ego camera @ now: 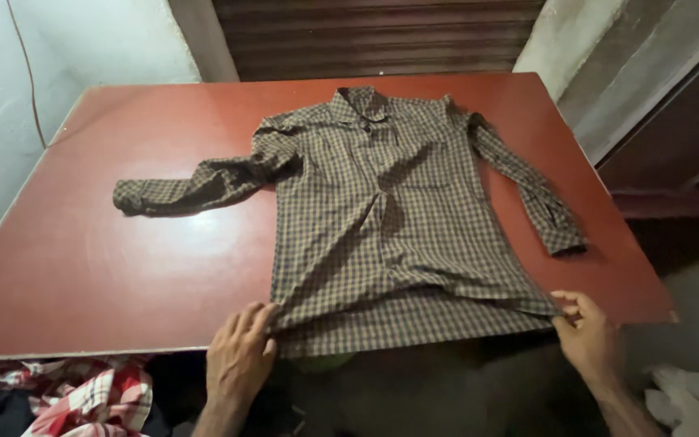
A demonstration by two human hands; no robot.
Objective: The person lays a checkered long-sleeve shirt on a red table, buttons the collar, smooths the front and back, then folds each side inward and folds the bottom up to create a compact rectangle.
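A brown checked long-sleeved shirt (374,210) lies spread front-up on a reddish-brown table (123,251), collar at the far side, hem hanging over the near edge. One sleeve stretches out to the left, the other runs down along the right side. My left hand (240,352) pinches the hem's left corner at the table's near edge. My right hand (586,332) grips the hem's right corner, fingers closed on the fabric.
A red and white checked cloth (82,396) lies in a heap below the table's near left edge. White cloth (689,396) sits low at the right. Pale walls stand at the left and far right, a dark slatted shutter (374,36) behind the table.
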